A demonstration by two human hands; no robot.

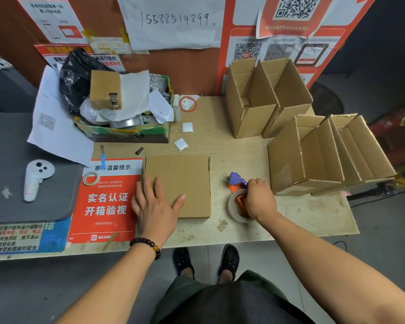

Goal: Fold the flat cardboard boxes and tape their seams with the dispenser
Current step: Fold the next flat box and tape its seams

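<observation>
A flat brown cardboard box [180,181] lies in the middle of the table. My left hand [156,203] rests on its near left corner with fingers spread straight. To the right of the box stands the orange and purple tape dispenser [236,190] with a roll of clear tape. My right hand [260,198] grips the dispenser's handle, fingers curled round it. Several folded, open-topped boxes [313,157] stand at the right, with two more [262,99] behind them by the wall.
A cluttered open carton [126,132] with a black bag and papers sits at the back left. A white controller [36,178] lies on a grey mat. A small tape roll [91,178], a blue cutter [102,155] and white packets [181,144] lie around. The table's front edge [197,244] is close.
</observation>
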